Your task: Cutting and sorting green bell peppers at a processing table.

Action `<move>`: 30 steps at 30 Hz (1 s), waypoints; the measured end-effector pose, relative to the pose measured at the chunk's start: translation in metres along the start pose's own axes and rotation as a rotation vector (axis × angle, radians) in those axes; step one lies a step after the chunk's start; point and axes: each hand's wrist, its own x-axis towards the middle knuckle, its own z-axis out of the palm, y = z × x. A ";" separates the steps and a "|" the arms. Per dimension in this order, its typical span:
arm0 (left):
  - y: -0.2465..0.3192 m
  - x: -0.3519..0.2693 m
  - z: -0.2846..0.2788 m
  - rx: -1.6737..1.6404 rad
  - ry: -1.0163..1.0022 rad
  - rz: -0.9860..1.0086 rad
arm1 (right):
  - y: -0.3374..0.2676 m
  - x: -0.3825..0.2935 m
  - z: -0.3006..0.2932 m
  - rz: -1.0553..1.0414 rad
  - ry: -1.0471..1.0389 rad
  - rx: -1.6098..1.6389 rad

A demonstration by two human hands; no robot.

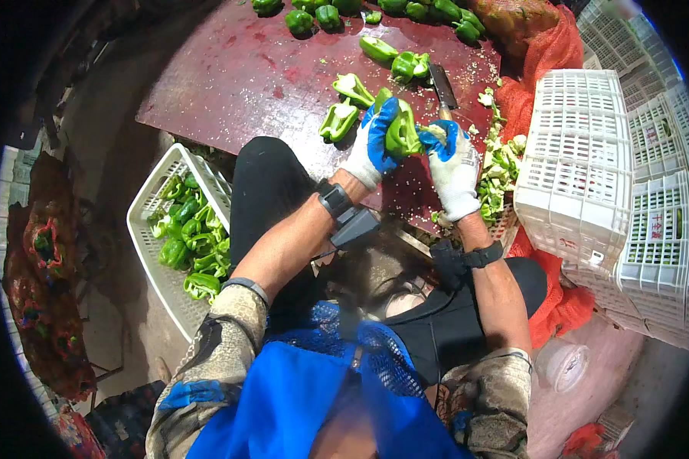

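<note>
My left hand [373, 143], in a white glove with blue coating, grips a cut green bell pepper [402, 131], its hollow inside facing right. Close to the pepper's right side is my right hand [451, 163], gloved alike, with fingers curled; whether anything is between them is hidden. A knife with a broad dark blade [442, 86] and wooden handle lies just beyond the right hand, the handle end reaching the glove. Left of my left hand, opened pepper pieces [339, 120] rest on the dark red tabletop [235, 92]. Further off are another half [378, 49] and a pepper [403, 66].
Whole peppers [328, 18] line the far edge. Pepper scraps [496, 178] are heaped at the table's right side, near red mesh sacking [551, 51]. White plastic crates [574, 155] stand stacked on the right. Beside my left knee, a white basket [149, 252] contains cut peppers.
</note>
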 end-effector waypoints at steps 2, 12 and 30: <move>-0.006 -0.002 0.009 -0.054 -0.034 0.024 | 0.017 0.002 0.003 0.036 0.014 0.194; 0.003 0.008 -0.008 -0.236 -0.070 -0.068 | 0.099 0.052 -0.051 0.074 0.349 0.485; 0.274 -0.234 -0.025 2.423 0.792 0.667 | 0.044 0.018 0.068 -0.364 -0.384 -0.396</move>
